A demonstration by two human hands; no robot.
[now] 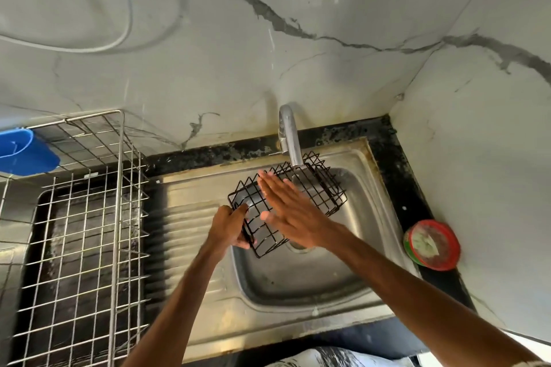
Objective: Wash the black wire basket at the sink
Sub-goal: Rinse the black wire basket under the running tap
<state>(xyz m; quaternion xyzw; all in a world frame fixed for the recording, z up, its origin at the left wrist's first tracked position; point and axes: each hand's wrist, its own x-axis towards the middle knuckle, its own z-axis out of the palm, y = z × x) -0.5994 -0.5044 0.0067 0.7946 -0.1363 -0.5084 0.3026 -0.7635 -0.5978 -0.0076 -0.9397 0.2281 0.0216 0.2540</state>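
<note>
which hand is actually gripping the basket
The left hand, curled round a corner of the black wire basket; the right hand lies flat on it, fingers straight.

Faucet (290,140) overhangs basket (325,188); near half of sink (298,277) lies free.
</note>
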